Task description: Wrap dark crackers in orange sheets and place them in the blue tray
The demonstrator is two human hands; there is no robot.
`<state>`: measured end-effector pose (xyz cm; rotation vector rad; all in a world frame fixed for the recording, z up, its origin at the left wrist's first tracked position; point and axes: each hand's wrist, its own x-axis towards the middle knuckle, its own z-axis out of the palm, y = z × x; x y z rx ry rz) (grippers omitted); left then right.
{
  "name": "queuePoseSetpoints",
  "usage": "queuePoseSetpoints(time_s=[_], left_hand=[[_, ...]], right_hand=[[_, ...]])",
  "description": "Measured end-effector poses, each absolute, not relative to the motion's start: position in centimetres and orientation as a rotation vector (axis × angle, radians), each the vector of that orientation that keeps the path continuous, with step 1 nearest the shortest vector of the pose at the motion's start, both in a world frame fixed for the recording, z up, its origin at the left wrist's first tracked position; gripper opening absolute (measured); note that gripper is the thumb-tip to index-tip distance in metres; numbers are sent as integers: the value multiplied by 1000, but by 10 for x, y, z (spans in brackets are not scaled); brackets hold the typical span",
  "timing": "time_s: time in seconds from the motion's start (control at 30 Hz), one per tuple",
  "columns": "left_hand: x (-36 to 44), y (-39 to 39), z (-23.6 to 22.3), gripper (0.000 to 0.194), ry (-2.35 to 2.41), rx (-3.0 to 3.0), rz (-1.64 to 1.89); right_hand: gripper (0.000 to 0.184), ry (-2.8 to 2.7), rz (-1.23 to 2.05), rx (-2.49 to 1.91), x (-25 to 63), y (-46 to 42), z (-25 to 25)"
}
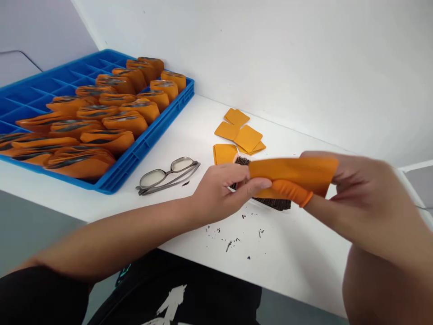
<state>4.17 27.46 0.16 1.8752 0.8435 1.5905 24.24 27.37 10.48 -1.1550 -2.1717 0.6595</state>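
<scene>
Above the table, both hands hold an orange sheet (297,170), which looks bent or folded; its far side is hidden. My left hand (219,189) pinches the left end between thumb and fingers. At the other end, my right hand (361,198) grips the sheet, with an orange finger cot (292,192) covering its thumb and the fingers mostly behind the sheet. Just beneath lies a shallow clear container of thin dark strips (275,204), partly covered by my hands. Beyond it are several loose orange squares with rounded corners (248,137).
A blue divided tray (142,151) at the left holds several orange bundles with dark edges (125,122). Folded eyeglasses (165,174) lie between the tray and my left hand. Dark crumbs (230,243) dot the white table (287,266) near its front edge. A white wall (287,58) stands behind.
</scene>
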Motion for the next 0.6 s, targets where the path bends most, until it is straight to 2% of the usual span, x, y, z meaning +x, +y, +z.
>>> queuePoseSetpoints(time_s=[0.13, 0.3, 0.33, 0.43, 0.5, 0.57, 0.6], left_hand=[[45, 279, -8, 34, 843, 1499, 1880], [42, 296, -24, 26, 920, 1467, 1884], [40, 299, -24, 30, 925, 1479, 1895], [32, 300, -19, 67, 849, 1636, 1871], [29, 298, -14, 82, 785, 1796, 1782], [29, 296, -11, 83, 743, 1913, 1722], [31, 295, -12, 77, 719, 1951, 1702]], right_hand=[[13, -1884, 701, -1041, 219, 286, 110], [31, -1817, 718, -1041, 214, 297, 98], [33, -1792, 681, -1052, 215, 298, 96], [38, -1794, 643, -1094, 215, 297, 92], [47, -1870, 671, -1080, 213, 296, 91], [58, -1960, 693, -1019, 208, 297, 89], [62, -2000, 692, -983, 205, 297, 87]])
